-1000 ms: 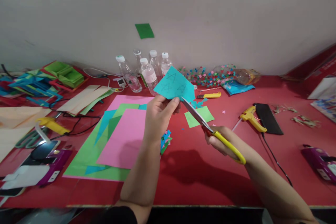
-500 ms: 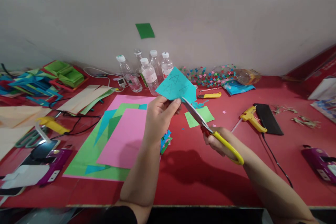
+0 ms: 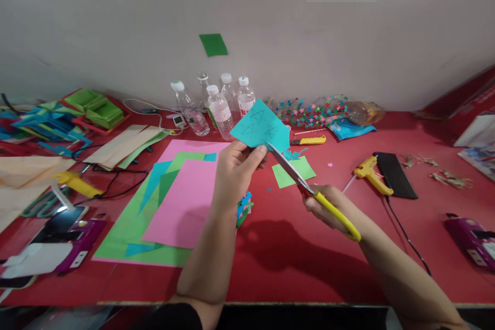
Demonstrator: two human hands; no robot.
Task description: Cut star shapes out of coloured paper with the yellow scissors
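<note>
Between thumb and fingers, my left hand (image 3: 242, 165) pinches the lower corner of a blue sheet of paper (image 3: 257, 118) with several stars drawn on it in pencil. My right hand (image 3: 327, 206) is closed round yellow-handled scissors (image 3: 336, 216). Their blades point up and left, and the tips meet the paper's lower edge close to my left thumb. Under the blades a light green paper square (image 3: 305, 170) lies on the red table (image 3: 278, 278). Small blue scraps (image 3: 296, 154) are by it.
Pink and green sheets (image 3: 181, 201) lie at left. Plastic bottles (image 3: 220, 108) stand behind, beside a heap of coloured stars (image 3: 305, 112). A yellow utility knife (image 3: 313, 140) rests behind the scissors. To the right are a yellow glue gun (image 3: 373, 175) and a black slab (image 3: 398, 178).
My right hand and the scissors' handles have shifted slightly to the right. The blue paper and my left hand have hardly moved.
</note>
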